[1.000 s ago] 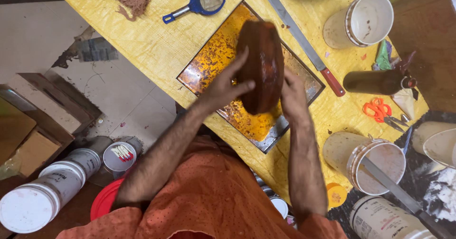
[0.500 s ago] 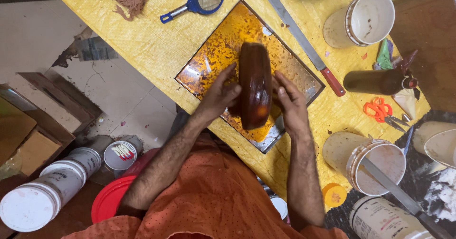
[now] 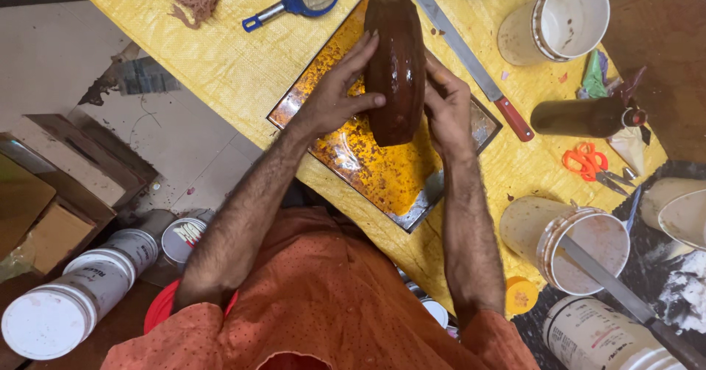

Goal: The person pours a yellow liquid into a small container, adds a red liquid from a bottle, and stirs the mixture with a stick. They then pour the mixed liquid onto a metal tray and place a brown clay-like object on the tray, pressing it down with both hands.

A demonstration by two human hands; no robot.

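Tubs (image 3: 562,20) of pale plastic stand empty on the yellow woven cloth (image 3: 220,61); another tub (image 3: 581,241) holds a long blade. I see my left hand (image 3: 334,101) and right hand (image 3: 445,109) gripping a glossy brown oval block (image 3: 397,65), fingers closed round its sides, held on edge over a metal tray (image 3: 382,171) crusted orange. A knife (image 3: 471,61) lies just beside the tray; white jars (image 3: 66,304) sit on the floor.
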